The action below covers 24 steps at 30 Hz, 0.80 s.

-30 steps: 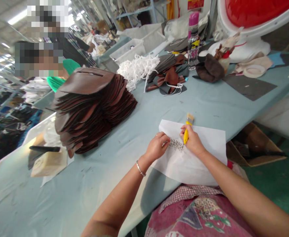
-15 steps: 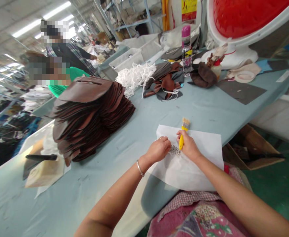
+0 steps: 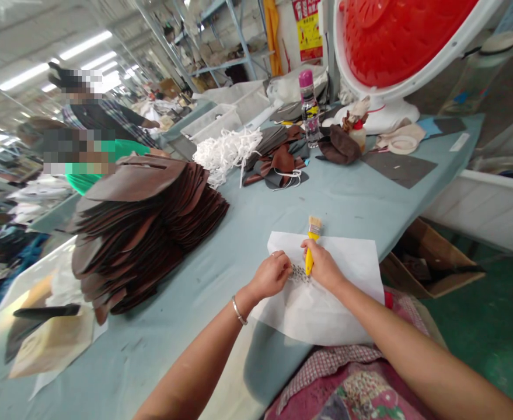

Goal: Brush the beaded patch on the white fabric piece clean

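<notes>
My right hand (image 3: 324,263) is wrapped round the yellow handle of a paintbrush (image 3: 309,256), its pale bristles pointing away from me. Beside it on the left, my left hand (image 3: 274,273) has its fingers curled together over the paper; what they pinch, if anything, is too small to make out. Both hands are over a white sheet of paper (image 3: 339,315) at the table's near edge. Between them lies a patch of several small dark bits (image 3: 299,272) on the paper.
A tall stack of brown leather pieces (image 3: 146,233) stands on the blue-covered table (image 3: 256,210) to the left. White cords (image 3: 225,151), a purple-capped bottle (image 3: 310,111) and a red-and-white fan (image 3: 396,46) are farther back. A cardboard box (image 3: 440,262) is at right. Two people work at far left.
The view has shifted, so the scene sits a little farther left and lower. Both hands keep nearly the same pose on the paper, the brush still in the right one.
</notes>
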Each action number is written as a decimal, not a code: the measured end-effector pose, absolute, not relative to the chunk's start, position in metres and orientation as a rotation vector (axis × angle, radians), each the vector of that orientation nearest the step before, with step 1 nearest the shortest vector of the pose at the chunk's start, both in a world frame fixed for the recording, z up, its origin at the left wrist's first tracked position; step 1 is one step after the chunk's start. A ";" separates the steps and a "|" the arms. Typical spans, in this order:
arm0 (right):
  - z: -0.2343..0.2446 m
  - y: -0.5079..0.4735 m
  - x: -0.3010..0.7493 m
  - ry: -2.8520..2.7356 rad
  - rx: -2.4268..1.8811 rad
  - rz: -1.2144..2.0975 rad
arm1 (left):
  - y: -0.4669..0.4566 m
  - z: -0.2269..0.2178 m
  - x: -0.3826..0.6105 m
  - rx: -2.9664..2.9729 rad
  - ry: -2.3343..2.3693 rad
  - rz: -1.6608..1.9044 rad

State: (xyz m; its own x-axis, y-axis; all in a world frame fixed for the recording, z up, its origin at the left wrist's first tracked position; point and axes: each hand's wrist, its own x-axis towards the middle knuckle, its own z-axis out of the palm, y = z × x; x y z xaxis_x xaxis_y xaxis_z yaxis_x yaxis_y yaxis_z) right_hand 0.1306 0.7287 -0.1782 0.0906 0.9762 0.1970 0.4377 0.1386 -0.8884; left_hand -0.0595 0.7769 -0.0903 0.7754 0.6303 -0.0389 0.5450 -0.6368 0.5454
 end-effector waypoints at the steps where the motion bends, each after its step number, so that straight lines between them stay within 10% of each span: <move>1: -0.178 0.729 0.131 -1.495 -1.447 0.738 | 0.777 -0.089 -0.061 2.354 0.896 0.261; 10: -0.180 0.728 0.130 -1.492 -1.474 0.729 | 0.778 -0.067 -0.066 1.565 0.985 0.692; 24: -0.181 0.728 0.129 -1.493 -1.475 0.712 | 0.740 -0.081 -0.032 2.544 1.292 -0.058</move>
